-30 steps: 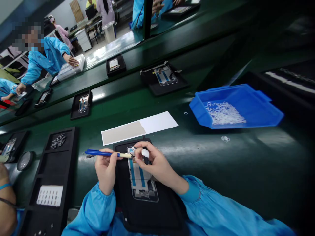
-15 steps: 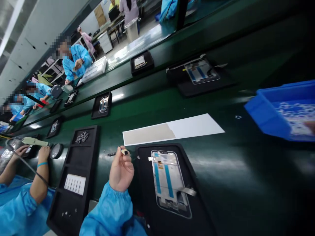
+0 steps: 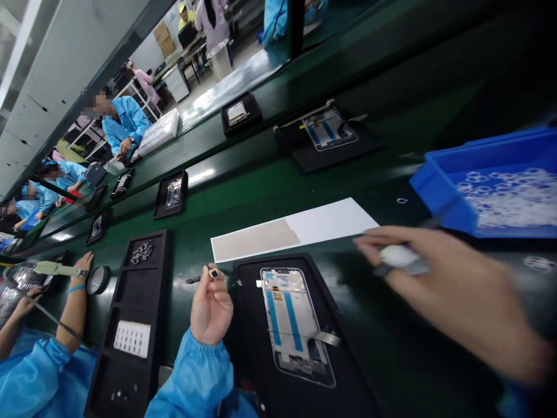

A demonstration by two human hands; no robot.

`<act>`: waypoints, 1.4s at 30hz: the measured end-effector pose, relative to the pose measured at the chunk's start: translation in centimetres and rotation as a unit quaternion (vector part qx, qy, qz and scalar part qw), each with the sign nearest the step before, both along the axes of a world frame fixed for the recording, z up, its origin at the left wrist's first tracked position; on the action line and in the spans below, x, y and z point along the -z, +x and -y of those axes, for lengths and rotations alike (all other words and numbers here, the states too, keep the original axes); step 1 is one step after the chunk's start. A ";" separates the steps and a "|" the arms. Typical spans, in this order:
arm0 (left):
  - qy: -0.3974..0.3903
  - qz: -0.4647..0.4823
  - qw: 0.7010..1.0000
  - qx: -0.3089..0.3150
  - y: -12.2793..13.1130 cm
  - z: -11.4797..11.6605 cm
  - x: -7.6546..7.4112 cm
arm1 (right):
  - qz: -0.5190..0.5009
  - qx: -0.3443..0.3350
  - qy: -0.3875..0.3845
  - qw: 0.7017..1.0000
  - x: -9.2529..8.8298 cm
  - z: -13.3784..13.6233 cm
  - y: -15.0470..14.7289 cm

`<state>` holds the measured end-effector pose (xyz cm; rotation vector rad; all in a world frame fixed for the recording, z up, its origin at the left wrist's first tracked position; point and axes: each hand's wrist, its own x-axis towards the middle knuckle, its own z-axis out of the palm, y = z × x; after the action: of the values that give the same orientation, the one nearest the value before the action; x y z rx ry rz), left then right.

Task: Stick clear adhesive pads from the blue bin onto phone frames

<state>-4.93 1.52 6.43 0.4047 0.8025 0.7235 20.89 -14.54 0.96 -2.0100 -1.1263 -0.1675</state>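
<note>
My left hand [image 3: 212,307], in a blue sleeve, is raised between the long black tray and the black mat. Its thumb and fingers pinch a small electronic part [image 3: 213,273] with a dark square face; a short dark strip [image 3: 192,280] sticks out to the left of the fingertips. My right hand [image 3: 439,278] is smeared by motion over the bench at right, fingers closed about a pale, greyish thing [image 3: 398,256] too blurred to name. Between the hands, a phone frame [image 3: 298,325] with two blue strips and a loose grey ribbon cable lies on the black mat [image 3: 348,377].
A white strip sheet [image 3: 331,217] lies beyond the mat. At right stands a blue bin [image 3: 444,197] of small whitish rings. The long black tray [image 3: 163,273] at left holds small parts and a white card. A co-worker's hand [image 3: 82,264] works farther left; more phone trays line the bench.
My right hand has come away from the blue bin to the near side of the white sheet. My left hand still pinches the small part. The view has shifted slightly.
</note>
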 end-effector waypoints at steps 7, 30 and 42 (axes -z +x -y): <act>0.064 -0.063 0.996 0.006 0.5 0.2 -0.2 | 0.048 -0.180 -0.002 0.982 1.1 -3.8 -4.6; 0.664 -0.348 0.625 0.214 3.8 2.7 0.6 | -0.244 -0.333 -0.033 0.910 0.2 -2.9 -4.0; 0.781 -0.351 0.473 0.205 4.0 2.7 0.8 | -0.256 -0.349 -0.046 0.901 -0.2 -2.8 -3.8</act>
<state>-0.90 -1.20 5.62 2.6604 0.4724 0.6171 17.12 -11.75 1.20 -1.4661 -1.4224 0.7493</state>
